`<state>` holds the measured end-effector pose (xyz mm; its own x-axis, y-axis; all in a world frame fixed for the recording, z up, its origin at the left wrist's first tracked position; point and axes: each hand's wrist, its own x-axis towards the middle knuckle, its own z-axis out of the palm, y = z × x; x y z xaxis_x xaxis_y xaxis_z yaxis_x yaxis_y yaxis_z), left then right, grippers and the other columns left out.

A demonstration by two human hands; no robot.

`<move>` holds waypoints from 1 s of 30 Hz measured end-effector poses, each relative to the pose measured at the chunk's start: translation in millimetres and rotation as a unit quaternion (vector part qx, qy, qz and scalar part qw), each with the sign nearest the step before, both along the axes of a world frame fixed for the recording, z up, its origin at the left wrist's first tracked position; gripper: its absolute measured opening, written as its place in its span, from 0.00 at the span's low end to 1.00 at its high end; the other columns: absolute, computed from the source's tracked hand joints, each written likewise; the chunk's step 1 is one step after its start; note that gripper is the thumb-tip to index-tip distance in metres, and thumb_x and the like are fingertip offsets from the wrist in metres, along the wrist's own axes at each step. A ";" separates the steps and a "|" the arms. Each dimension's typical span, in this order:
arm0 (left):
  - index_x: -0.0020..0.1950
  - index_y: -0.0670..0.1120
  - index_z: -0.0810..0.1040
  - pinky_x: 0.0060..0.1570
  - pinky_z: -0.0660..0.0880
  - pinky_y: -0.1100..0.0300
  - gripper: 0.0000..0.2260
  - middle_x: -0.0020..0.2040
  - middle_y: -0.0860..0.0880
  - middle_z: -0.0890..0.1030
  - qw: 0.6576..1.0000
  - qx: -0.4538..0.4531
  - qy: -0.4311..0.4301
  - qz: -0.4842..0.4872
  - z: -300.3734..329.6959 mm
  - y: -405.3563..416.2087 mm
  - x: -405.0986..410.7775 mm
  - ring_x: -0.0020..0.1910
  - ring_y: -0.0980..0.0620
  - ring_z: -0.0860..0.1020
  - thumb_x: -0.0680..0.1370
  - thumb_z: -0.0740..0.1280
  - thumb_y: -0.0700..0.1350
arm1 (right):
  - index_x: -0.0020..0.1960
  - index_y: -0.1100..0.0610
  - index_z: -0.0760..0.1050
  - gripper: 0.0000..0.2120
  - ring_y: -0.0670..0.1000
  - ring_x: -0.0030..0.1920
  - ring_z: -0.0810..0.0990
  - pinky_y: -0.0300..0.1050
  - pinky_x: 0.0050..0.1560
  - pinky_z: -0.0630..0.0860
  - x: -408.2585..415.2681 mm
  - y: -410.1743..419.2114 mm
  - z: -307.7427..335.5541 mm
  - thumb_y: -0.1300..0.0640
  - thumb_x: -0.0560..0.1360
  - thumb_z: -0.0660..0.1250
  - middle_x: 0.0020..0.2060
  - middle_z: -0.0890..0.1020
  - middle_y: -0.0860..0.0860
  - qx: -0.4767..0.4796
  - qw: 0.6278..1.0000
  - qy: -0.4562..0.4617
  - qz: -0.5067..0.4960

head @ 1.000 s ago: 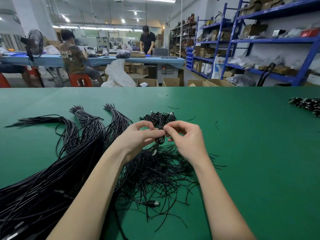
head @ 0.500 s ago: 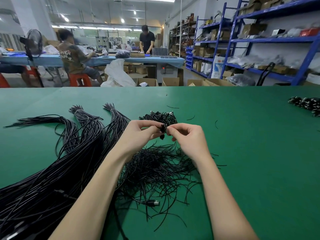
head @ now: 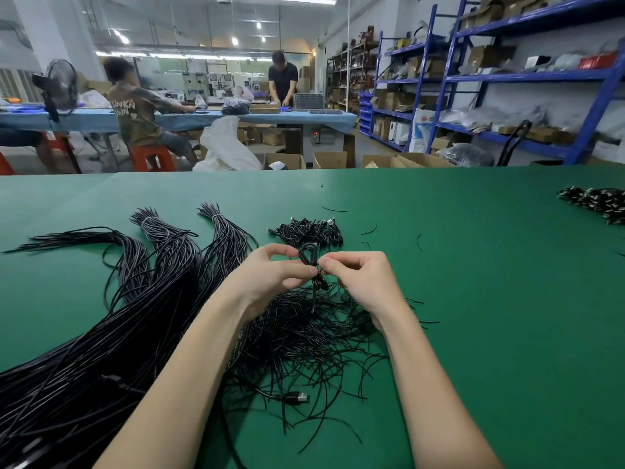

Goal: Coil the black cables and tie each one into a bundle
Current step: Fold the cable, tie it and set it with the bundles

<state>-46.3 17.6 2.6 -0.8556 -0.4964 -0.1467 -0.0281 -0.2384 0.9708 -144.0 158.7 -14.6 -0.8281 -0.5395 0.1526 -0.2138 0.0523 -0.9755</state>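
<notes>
Tying stage of one bundle. The left hand (head: 270,275) and the right hand (head: 358,279) meet above the green table (head: 473,299), each with fingertips curled to pinch the waist of a small coiled cable (head: 309,262); its loop stands up between the two thumbs and a short tail hangs below. The coil appears formed, so the step in hand is judged to be the binding at the waist (the tie itself is too small to make out). The next move probably calls for a firm twist while the loops are kept from springing apart. Just beyond the coiled cable lies a heap of finished bundles (head: 309,231); directly beneath it spreads a tangle of short black strands (head: 304,343); to its left runs a mass of long uncoiled cables (head: 101,333).
</notes>
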 end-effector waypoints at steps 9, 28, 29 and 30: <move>0.57 0.43 0.82 0.38 0.71 0.63 0.12 0.38 0.50 0.76 0.987 -0.126 -0.041 -0.093 2.6 -4.0 6.1 0.37 0.55 0.74 0.76 0.71 0.32 | 0.46 0.51 0.86 0.01 0.34 0.30 0.77 0.35 0.41 0.70 1.4 2.5 2.9 0.54 0.76 0.75 0.34 0.85 0.42 0.014 0.997 -0.055 0.055; 0.51 0.42 0.87 0.54 0.79 0.63 0.10 0.55 0.49 0.86 0.965 -0.227 0.112 -0.067 -6.6 -1.7 4.3 0.56 0.50 0.84 0.79 0.67 0.33 | 0.46 0.62 0.79 0.02 0.42 0.26 0.69 0.31 0.21 0.62 -6.6 3.3 -0.5 0.65 0.78 0.69 0.31 0.79 0.50 -0.136 0.922 -0.348 0.102; 0.50 0.42 0.87 0.54 0.79 0.62 0.09 0.54 0.46 0.86 0.976 -0.176 0.107 -0.068 -5.5 -0.6 4.5 0.56 0.48 0.84 0.79 0.67 0.33 | 0.47 0.62 0.80 0.02 0.42 0.26 0.69 0.31 0.22 0.63 -6.8 3.3 -1.0 0.65 0.78 0.70 0.32 0.80 0.50 -0.133 0.925 -0.339 0.105; 0.48 0.41 0.87 0.54 0.80 0.62 0.09 0.53 0.43 0.86 0.985 -0.122 0.102 -0.071 -3.8 0.5 5.0 0.55 0.47 0.84 0.78 0.67 0.34 | 0.48 0.62 0.80 0.01 0.42 0.27 0.70 0.31 0.22 0.63 -6.8 3.2 -1.4 0.64 0.78 0.70 0.32 0.80 0.49 -0.127 0.931 -0.324 0.110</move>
